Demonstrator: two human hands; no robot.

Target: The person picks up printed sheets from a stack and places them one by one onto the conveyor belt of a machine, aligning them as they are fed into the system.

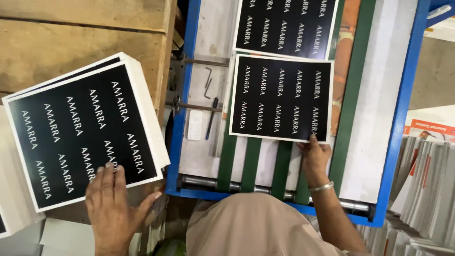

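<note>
My left hand (113, 201) lies flat on the near edge of the top black printed sheet (83, 130) of a thick white-edged stack (144, 99) at the left. My right hand (315, 159), with a metal bangle on the wrist, presses its fingertips on the near right corner of a black printed sheet (280, 97) that lies on the green belts (251, 163) of a blue-framed feeder (187, 57). Another black sheet (286, 26) lies further up the belts, its near edge touching or overlapping the first one.
A wooden surface (71, 33) lies behind the stack. A hex key (208, 81) and a dark pen-like tool (211, 118) rest on the feeder's grey plate. Metal rollers (208, 182) cross its near end. Stacks of white printed paper (426, 189) stand at the right.
</note>
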